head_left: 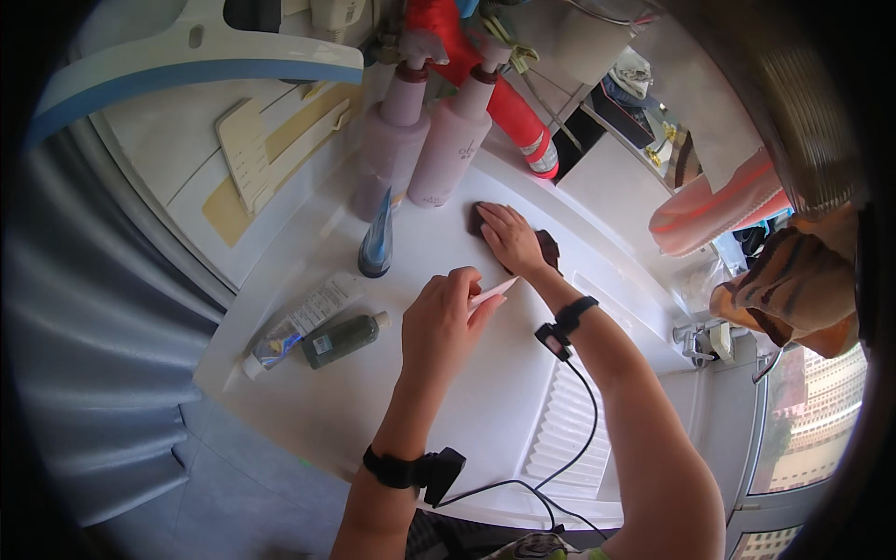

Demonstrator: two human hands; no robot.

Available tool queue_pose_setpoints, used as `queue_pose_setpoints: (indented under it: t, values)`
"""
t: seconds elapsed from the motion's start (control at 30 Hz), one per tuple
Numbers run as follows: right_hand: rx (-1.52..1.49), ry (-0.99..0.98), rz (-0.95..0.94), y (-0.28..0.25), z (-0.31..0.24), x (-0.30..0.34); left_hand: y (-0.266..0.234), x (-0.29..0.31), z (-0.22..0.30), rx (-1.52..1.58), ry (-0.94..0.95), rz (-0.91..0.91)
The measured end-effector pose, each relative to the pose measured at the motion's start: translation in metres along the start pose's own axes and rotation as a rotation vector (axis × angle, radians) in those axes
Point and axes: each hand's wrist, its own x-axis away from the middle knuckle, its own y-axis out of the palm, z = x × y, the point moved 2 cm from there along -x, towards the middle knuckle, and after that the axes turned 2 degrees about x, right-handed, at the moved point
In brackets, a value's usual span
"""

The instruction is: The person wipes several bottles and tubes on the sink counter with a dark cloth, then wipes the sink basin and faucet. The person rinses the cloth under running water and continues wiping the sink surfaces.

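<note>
My right hand (511, 241) presses down on a dark brown cloth (549, 248) that lies on the white sink counter (448, 373). The cloth shows on both sides of the fingers. Closer to me and to the left, my left hand (443, 313) is closed on a thin pale pink object (493, 291), held above the counter; its kind is not clear. Left of that hand, a clear blue tube (377, 241) stands upright. A white tube (313, 313) and a dark green bottle (342, 340) lie side by side.
Two pink pump bottles (450, 154) stand at the back. A ribbed washboard (567, 429) is near my right forearm, and a faucet (695, 343) is at the right. A pink towel (719, 210) and a brown striped cloth (793, 289) hang nearby. A grey curtain (103, 327) hangs left.
</note>
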Motion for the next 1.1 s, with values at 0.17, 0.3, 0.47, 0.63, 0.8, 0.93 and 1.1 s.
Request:
queue_pose_setpoints:
  t: [0.17,0.3,0.47,0.63,0.8,0.93,1.1]
  values:
    - [0.038,0.101,-0.018,0.042,0.02,-0.065,0.001,-0.002,0.002,0.01,-0.028,-0.03]
    - [0.248,0.103,0.01,0.064,0.031,-0.101,0.002,-0.002,0.0,0.021,-0.003,-0.064]
    - [0.305,0.022,-0.056,0.059,0.043,-0.085,0.003,0.001,-0.003,0.042,-0.003,-0.085]
    - [0.295,0.079,0.004,0.007,0.08,0.009,0.003,0.002,-0.005,0.092,-0.105,-0.146]
    - [0.269,0.289,-0.111,-0.063,0.113,0.117,0.0,0.006,-0.012,0.045,-0.195,-0.26]
    - [0.584,0.369,-0.604,-0.091,0.099,0.101,0.002,0.013,-0.027,-0.101,-0.261,-0.447]
    - [-0.487,0.274,-0.68,-0.088,-0.004,0.03,0.009,0.019,-0.043,-0.047,-0.317,-0.484]
